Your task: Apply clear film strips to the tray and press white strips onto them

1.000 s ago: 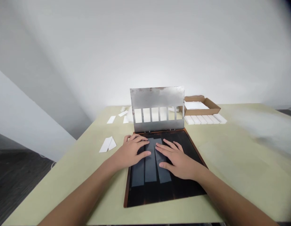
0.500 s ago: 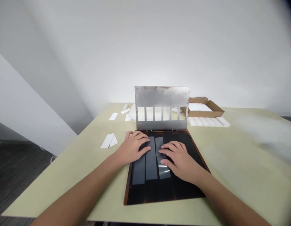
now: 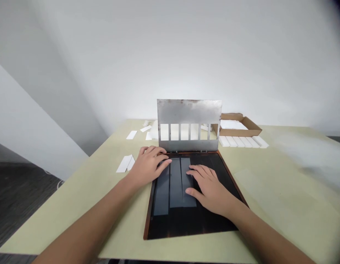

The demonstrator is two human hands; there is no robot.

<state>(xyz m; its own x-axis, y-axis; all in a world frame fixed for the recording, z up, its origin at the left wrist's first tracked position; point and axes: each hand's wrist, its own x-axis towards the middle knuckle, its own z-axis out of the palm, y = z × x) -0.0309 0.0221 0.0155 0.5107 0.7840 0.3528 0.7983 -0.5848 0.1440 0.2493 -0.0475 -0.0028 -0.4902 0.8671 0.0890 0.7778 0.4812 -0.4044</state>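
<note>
My left hand [image 3: 149, 165] lies flat at the far end of a black plate [image 3: 186, 223] with a copper-coloured edge, its fingertips near the hinge line. My right hand [image 3: 207, 187] presses down on the right of several grey translucent film strips [image 3: 189, 201], covering much of it. The middle strip [image 3: 175, 187] lies against it, and the left strip [image 3: 161, 194] sits apart, partly under my left hand's heel. A scuffed steel stencil plate [image 3: 189, 115] with a row of rectangular slots stands hinged upright behind the black plate.
A cardboard tray [image 3: 240, 123] holding white pieces sits at the back right, with a row of white bars [image 3: 242, 142] before it. Loose white strips [image 3: 125, 163] lie on the pale green table [image 3: 282, 205] to the left. The table edge runs close on the left.
The right strip has swung from a slant to lie straight beside the middle strip. My left hand has moved slightly toward the hinge, and the view has barely shifted.
</note>
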